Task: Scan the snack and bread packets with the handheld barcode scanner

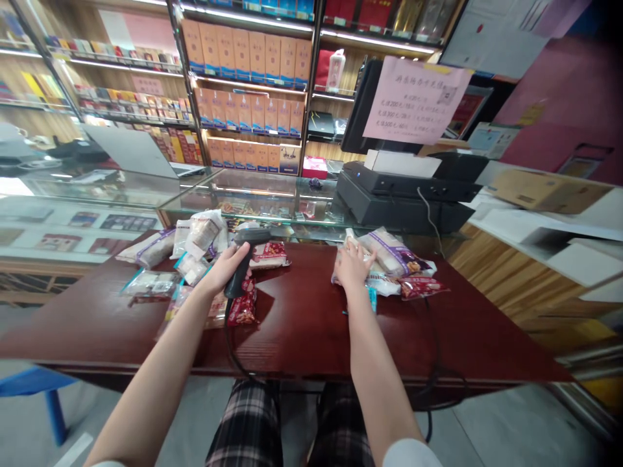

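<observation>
My left hand (230, 267) is closed round the handle of a black barcode scanner (237, 280), held above the left part of the table. Below and beside it lie several snack packets, among them a red one (242, 305) and a clear-and-white one (204, 230). A red packet (269, 254) rests just right of the scanner head. My right hand (354, 263) rests on a packet in the right-hand pile, its visible fingers spread; its fingertips are partly blurred. Touching that pile are a purple-and-white packet (389, 250) and a red packet (421, 287).
The dark red table (302, 324) meets a glass display counter (257, 188). A cash drawer (403, 201) and a monitor (363, 107) with a pink notice stand at the back right. The scanner's cable (232, 347) drops over the front edge. A blue stool (41, 386) stands at left.
</observation>
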The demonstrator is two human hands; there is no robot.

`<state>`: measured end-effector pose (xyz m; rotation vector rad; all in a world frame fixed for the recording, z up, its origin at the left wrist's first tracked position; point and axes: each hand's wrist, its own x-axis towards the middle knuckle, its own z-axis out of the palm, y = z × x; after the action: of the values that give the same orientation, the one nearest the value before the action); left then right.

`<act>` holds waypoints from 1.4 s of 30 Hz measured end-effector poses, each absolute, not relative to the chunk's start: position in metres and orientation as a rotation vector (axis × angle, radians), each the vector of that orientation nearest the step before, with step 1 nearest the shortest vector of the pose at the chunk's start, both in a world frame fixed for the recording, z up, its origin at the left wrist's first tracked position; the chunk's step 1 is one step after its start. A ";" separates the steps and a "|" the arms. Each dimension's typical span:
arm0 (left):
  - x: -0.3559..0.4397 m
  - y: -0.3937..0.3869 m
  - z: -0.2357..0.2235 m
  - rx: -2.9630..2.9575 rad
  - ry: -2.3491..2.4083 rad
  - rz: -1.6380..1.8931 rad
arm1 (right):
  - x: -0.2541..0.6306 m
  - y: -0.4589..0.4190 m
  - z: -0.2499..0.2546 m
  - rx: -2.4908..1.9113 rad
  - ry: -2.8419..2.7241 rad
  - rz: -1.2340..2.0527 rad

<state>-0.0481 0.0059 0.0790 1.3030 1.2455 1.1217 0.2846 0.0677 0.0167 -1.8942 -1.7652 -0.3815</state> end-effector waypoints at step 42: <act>-0.048 0.057 0.052 1.054 0.751 1.138 | 0.224 0.046 0.027 -1.186 -2.353 0.278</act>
<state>-0.0478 0.0567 0.0518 1.0542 0.7512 1.1381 0.2244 0.0456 0.0273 -1.1858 -2.3529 0.2781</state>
